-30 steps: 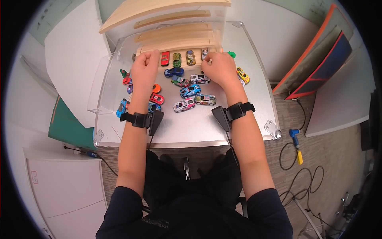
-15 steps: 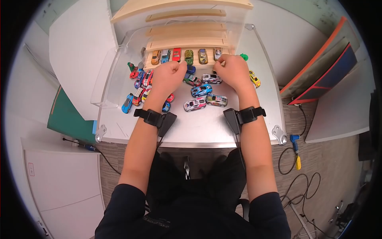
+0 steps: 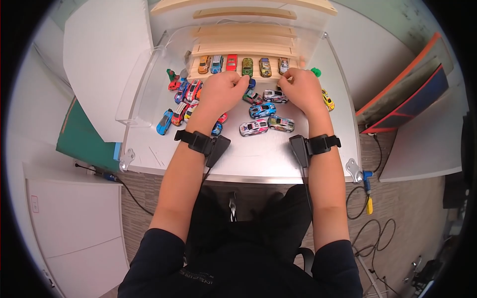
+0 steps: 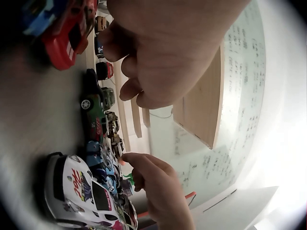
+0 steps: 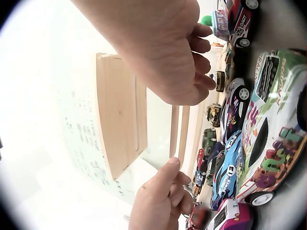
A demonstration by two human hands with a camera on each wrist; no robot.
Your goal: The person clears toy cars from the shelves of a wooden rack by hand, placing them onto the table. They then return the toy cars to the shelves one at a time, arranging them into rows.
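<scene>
The head camera is looking steeply down from above at the whole counter. Each wrist camera is sitting low and very close under its own hand, facing the counter's far edge. All three are sharing the toy cars and wooden rack.

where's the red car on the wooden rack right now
In the head view the red car sits on the wooden rack's bottom shelf, third from the left, between a white-blue car and a green car.
</scene>
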